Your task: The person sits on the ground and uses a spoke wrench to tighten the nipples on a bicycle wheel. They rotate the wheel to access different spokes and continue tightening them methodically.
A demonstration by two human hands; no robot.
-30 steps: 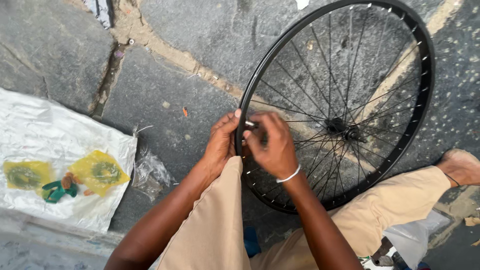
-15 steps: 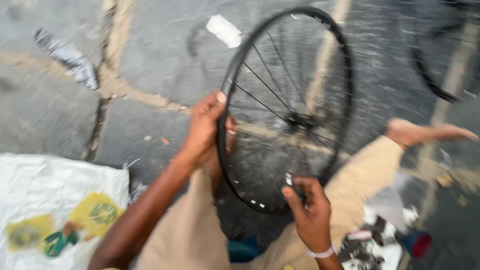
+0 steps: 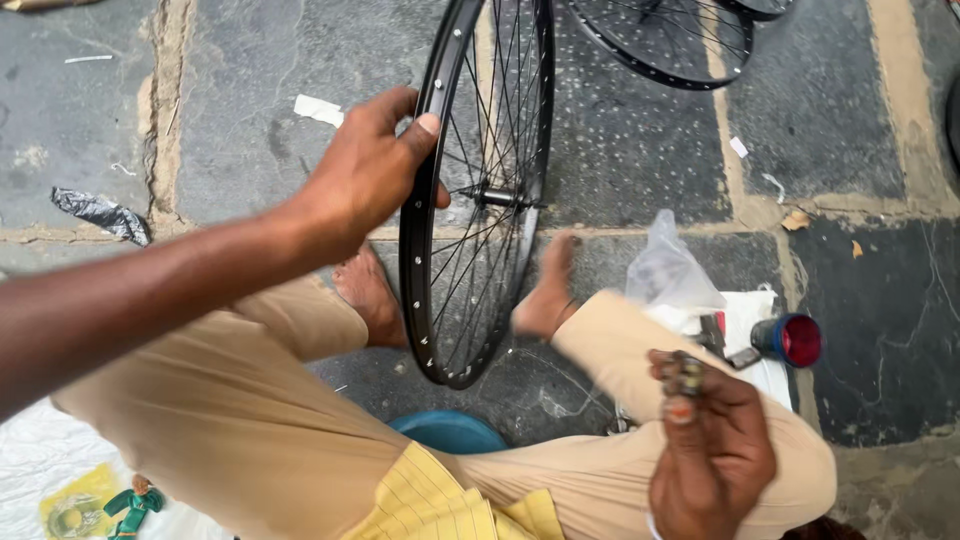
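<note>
The left hand (image 3: 365,175) grips the spoked wheel rim (image 3: 420,250) at centre frame; keep it upright. The right hand (image 3: 712,450), lower right, pinches a small spoke tool (image 3: 684,374).

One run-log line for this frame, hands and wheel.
left hand: grips rim of upright bicycle wheel | right hand: holds small metal tool off the wheel | wheel: between the feet, on stone paving

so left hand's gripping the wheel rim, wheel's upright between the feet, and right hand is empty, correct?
Not quite. The right hand is not empty: the head view shows its fingertips pinching a small dark tool, too small to identify. The rest stands: the left hand grips the rim of the black spoked wheel, which stands upright between the bare feet.
</note>
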